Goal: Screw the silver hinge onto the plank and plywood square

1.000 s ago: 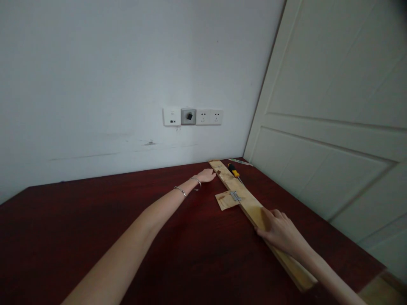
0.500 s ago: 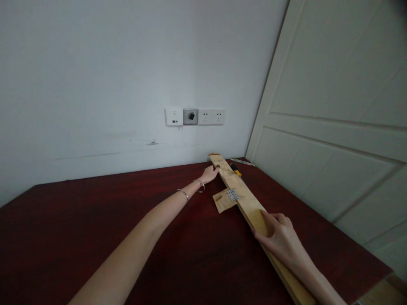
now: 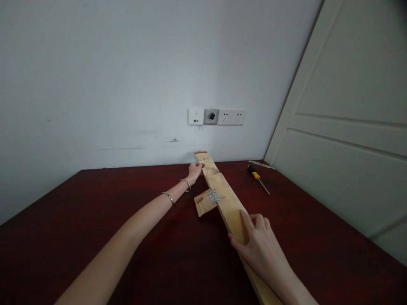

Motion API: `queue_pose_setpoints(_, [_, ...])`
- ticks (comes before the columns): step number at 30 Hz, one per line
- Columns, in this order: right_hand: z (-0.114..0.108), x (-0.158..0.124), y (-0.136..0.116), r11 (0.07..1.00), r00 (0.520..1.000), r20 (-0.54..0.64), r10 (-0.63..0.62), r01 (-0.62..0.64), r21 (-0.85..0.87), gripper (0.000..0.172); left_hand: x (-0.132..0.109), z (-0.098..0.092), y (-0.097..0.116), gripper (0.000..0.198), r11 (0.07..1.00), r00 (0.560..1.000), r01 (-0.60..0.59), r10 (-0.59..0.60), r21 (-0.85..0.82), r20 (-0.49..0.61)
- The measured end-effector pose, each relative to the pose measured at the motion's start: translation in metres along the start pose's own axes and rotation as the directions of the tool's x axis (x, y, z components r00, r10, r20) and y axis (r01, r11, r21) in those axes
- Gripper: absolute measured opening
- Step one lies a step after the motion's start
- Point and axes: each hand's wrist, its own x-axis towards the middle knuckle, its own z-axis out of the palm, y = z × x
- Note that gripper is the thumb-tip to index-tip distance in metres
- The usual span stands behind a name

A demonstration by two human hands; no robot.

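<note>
A long, pale wooden board [image 3: 229, 201] slants across the table from the wall down to the lower edge of the view. Near its far end, my left hand [image 3: 194, 170], with two bracelets on the wrist, is closed with thumb and fingertips on the board's left edge. My right hand [image 3: 259, 239] grips the near part across its width, thumb on the left side and fingers over the top. A metal hinge [image 3: 213, 195] joins the board to a short wooden piece [image 3: 204, 203] sticking out to the left. The right hand's outer fingers are partly hidden.
On the dark red table [image 3: 143, 262], a yellow-and-black screwdriver [image 3: 255, 173] lies right of the board. Behind it is a thin pale strip [image 3: 261, 164] by the wall. Wall sockets [image 3: 231, 117] sit above the table's back edge. A white panelled door [image 3: 343, 140] borders the right side.
The board, held by both hands, has shifted left across the table, uncovering the whole screwdriver. The view has turned slightly left.
</note>
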Motion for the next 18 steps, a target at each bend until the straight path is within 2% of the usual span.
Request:
queue_pose_setpoints(5, [0.001,0.003,-0.041,0.999,0.982,0.186,-0.043,0.046,-0.013,0.059,-0.003,-0.049,-0.032,0.022,0.997,0.997,0.065,-0.064,0.046,-0.031])
queue_pose_setpoints(9, [0.004,0.005,-0.067,0.996,0.959,0.271,-0.085,0.084,0.016,0.056,-0.004,-0.074,-0.046,0.023,0.987,0.993,0.117,-0.113,0.109,-0.044])
queue_pose_setpoints(13, [0.01,0.004,-0.086,0.996,0.944,0.319,-0.085,0.084,0.017,0.061,-0.001,-0.086,-0.049,0.016,0.971,0.989,0.144,-0.138,0.189,-0.046])
queue_pose_setpoints(18, [0.017,0.004,-0.1,0.997,0.934,0.351,-0.06,0.072,-0.022,0.065,0.007,-0.087,-0.047,0.008,0.938,0.992,0.126,-0.128,0.323,-0.017])
